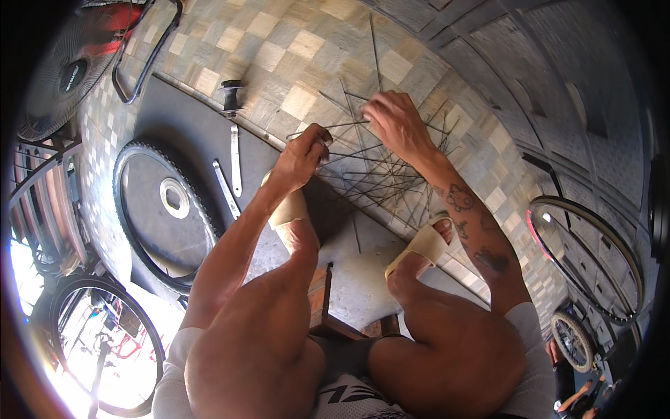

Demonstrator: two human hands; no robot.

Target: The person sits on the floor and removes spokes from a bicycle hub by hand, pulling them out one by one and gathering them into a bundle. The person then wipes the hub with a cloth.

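Above a loose pile of bicycle spokes (377,171), my two hands work close together. My left hand (303,155) is closed, its fingers pinching a thin metal spoke (343,125) that runs across toward the right. At that spoke's other end, my right hand (396,120) is closed too, slightly blurred, its fingertips pressed together on it. Several spokes lie crossed beneath and beyond both hands, over the tiles and the edge of a grey mat. A black wheel hub (231,96) stands upright to the left of my left hand.
Two flat wrenches, one (236,160) beside the other (225,187), lie on the grey mat (174,112). Left of them is a knobby tyre (122,202) around a silver ring (165,190). A fan (42,105) stands far left; a wheel rim (631,269) leans at right.
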